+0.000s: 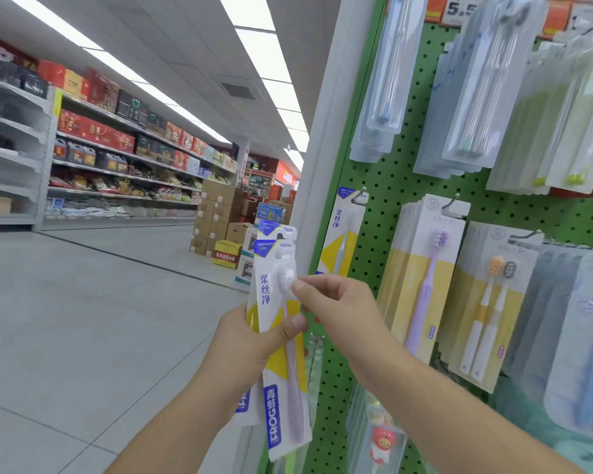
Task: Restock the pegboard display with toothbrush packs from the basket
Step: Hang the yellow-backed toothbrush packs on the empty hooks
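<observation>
With one matching pack (339, 234) already on its hook (359, 195), the left hand (250, 340) gripped a few toothbrush packs (278, 336) unhung beside the pegboard (391, 186) while the right hand (336, 302) pinched the front one.

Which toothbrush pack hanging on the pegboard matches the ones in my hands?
The lone white-and-yellow pack on the leftmost hook of the middle row: same blue corner badge and blue lettering, unlike the others.
</observation>
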